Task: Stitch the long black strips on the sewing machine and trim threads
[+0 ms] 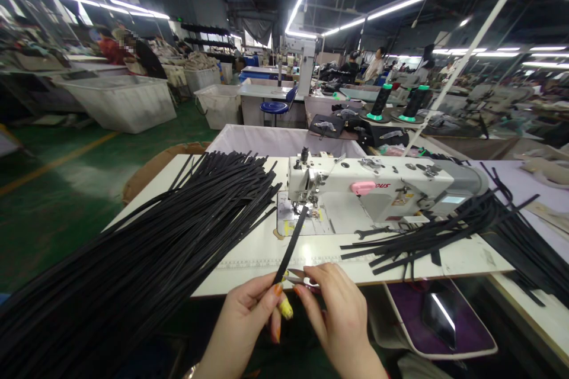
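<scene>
A black strap [292, 249] is pinched near its lower end by my left hand [251, 314], its far end reaching up to the needle area of the white sewing machine [338, 189]. Yellow material [285, 308] shows at my left fingers. My right hand [335, 308] grips small scissors [299, 277], whose blades lie beside the strap, just right of my left fingertips. A large pile of black straps [178, 231] covers the left of the white table [240, 272].
More black straps [444, 231] lie on the right, near a wrench [373, 231]. Behind the machine are two black thread spools [380, 102] and a white stand pole [471, 47]. A phone [438, 314] rests on a purple surface at lower right. Bins and people are farther back.
</scene>
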`<action>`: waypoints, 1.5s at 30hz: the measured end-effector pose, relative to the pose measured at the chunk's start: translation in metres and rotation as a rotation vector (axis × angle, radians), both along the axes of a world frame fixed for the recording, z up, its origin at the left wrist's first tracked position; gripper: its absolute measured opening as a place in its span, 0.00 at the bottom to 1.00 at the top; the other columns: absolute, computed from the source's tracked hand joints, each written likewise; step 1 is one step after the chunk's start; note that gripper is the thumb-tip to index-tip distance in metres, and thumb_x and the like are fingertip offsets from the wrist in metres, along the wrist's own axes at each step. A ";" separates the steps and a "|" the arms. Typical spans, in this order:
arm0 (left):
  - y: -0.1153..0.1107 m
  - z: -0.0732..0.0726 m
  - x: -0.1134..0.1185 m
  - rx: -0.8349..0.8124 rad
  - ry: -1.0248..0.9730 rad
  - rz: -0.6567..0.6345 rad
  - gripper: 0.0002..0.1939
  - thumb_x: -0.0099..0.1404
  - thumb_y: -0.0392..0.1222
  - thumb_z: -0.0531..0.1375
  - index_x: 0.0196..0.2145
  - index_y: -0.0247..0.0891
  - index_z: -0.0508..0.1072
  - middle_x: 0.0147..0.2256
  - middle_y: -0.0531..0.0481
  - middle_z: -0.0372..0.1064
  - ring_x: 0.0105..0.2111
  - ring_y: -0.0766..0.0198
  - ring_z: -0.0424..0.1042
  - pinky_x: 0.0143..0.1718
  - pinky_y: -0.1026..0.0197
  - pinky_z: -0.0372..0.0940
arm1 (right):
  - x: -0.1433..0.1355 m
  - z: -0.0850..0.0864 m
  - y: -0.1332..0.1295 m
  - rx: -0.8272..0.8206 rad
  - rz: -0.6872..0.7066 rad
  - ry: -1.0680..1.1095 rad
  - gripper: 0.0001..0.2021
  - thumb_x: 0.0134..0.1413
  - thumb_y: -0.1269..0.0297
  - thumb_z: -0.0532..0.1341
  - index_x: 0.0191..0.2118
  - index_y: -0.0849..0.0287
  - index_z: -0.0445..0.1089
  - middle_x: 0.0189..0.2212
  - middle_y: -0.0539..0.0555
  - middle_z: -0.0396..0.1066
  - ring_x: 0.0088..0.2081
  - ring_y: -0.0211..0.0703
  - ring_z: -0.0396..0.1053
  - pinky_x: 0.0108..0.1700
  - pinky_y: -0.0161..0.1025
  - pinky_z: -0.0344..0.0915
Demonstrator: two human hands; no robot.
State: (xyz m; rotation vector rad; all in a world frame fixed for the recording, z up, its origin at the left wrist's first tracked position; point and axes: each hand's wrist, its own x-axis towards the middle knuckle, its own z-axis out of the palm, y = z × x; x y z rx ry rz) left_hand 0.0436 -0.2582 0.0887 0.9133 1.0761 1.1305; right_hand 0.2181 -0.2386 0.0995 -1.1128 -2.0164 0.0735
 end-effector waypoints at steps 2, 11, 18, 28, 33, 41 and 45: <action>0.000 0.002 0.000 0.013 0.029 -0.002 0.21 0.62 0.53 0.64 0.45 0.34 0.79 0.22 0.52 0.70 0.16 0.69 0.65 0.21 0.65 0.63 | 0.001 0.000 -0.001 -0.005 0.000 -0.008 0.09 0.60 0.66 0.61 0.46 0.57 0.67 0.32 0.55 0.73 0.33 0.46 0.71 0.33 0.41 0.67; 0.000 0.003 0.000 0.028 0.101 -0.019 0.24 0.64 0.55 0.62 0.48 0.33 0.78 0.16 0.54 0.66 0.17 0.67 0.65 0.23 0.65 0.64 | 0.001 -0.002 -0.001 -0.039 0.033 0.039 0.11 0.58 0.69 0.63 0.47 0.56 0.67 0.34 0.55 0.73 0.34 0.47 0.70 0.34 0.41 0.67; -0.001 0.001 0.004 -0.006 0.050 -0.057 0.24 0.64 0.54 0.62 0.49 0.32 0.77 0.14 0.57 0.61 0.14 0.70 0.59 0.20 0.67 0.58 | -0.005 -0.007 -0.004 -0.289 0.115 0.533 0.09 0.61 0.65 0.58 0.47 0.53 0.65 0.34 0.50 0.65 0.32 0.40 0.67 0.31 0.36 0.66; -0.002 0.000 0.003 -0.001 0.071 -0.071 0.27 0.64 0.57 0.61 0.51 0.33 0.75 0.16 0.58 0.55 0.17 0.71 0.53 0.19 0.69 0.52 | 0.001 -0.012 0.000 -0.171 0.229 0.213 0.24 0.55 0.80 0.54 0.56 0.54 0.64 0.38 0.55 0.67 0.35 0.42 0.68 0.34 0.37 0.67; -0.005 0.000 0.001 0.050 0.129 -0.138 0.23 0.66 0.58 0.58 0.46 0.35 0.77 0.19 0.56 0.58 0.18 0.70 0.54 0.19 0.68 0.50 | -0.005 -0.012 0.002 -0.179 0.308 0.220 0.27 0.53 0.82 0.52 0.56 0.53 0.67 0.36 0.54 0.66 0.33 0.40 0.67 0.30 0.36 0.63; -0.006 0.000 0.002 -0.009 0.015 -0.171 0.23 0.65 0.57 0.59 0.47 0.36 0.77 0.19 0.59 0.53 0.18 0.73 0.48 0.19 0.69 0.45 | -0.016 -0.016 0.004 -0.240 0.272 0.468 0.09 0.61 0.74 0.52 0.37 0.56 0.67 0.31 0.50 0.64 0.33 0.39 0.64 0.34 0.37 0.60; -0.003 -0.003 0.004 0.008 0.045 -0.124 0.21 0.64 0.55 0.62 0.46 0.36 0.78 0.22 0.56 0.59 0.20 0.73 0.49 0.20 0.69 0.46 | -0.015 -0.011 0.002 -0.233 0.144 0.665 0.07 0.64 0.72 0.52 0.35 0.55 0.64 0.30 0.48 0.60 0.32 0.37 0.61 0.32 0.36 0.58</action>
